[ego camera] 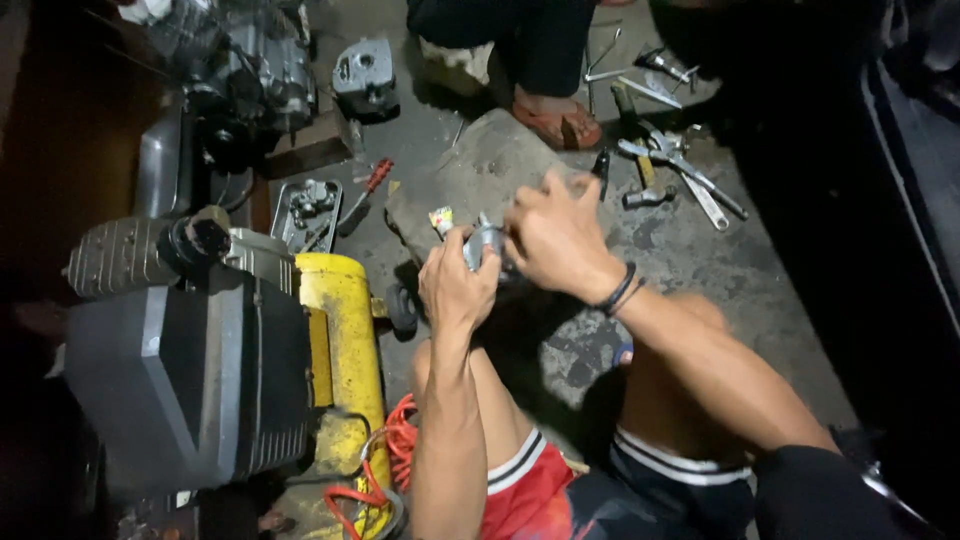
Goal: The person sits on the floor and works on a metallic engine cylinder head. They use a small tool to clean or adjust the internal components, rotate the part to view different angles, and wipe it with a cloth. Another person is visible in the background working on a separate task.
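1. You crouched over a concrete floor [720,270], both hands working a small grey metal part [486,243] held above a flat slab of stone [470,170].

2. Your left hand [456,290] was closed around the part from below, fingers wrapped on its body, holding it just above your left knee.

3. Your right hand [556,238] covered the part's top from the right, fingers curled down against it; whether they pinched anything smaller could not be told. A black band [619,290] circled that wrist.

4. To your left, a shallow metal tray [290,225] lay on the floor holding a cluster of small metal parts [312,197]; their exact kind was too small to tell.

5. A red-handled screwdriver [366,193] lay just beside the tray, its tip toward the tray's edge.

6. A yellow air compressor tank [345,350] stood close at your left, a dark ribbed motor housing [190,380] against it and a coiled orange hose [385,450] at its near end.

7. Spanners and other hand tools [670,160] lay scattered on the floor beyond your right hand.

8. Another person's sandalled foot [555,122] rested at the slab's far edge.

9. An engine block [250,65] sat at the upper left.
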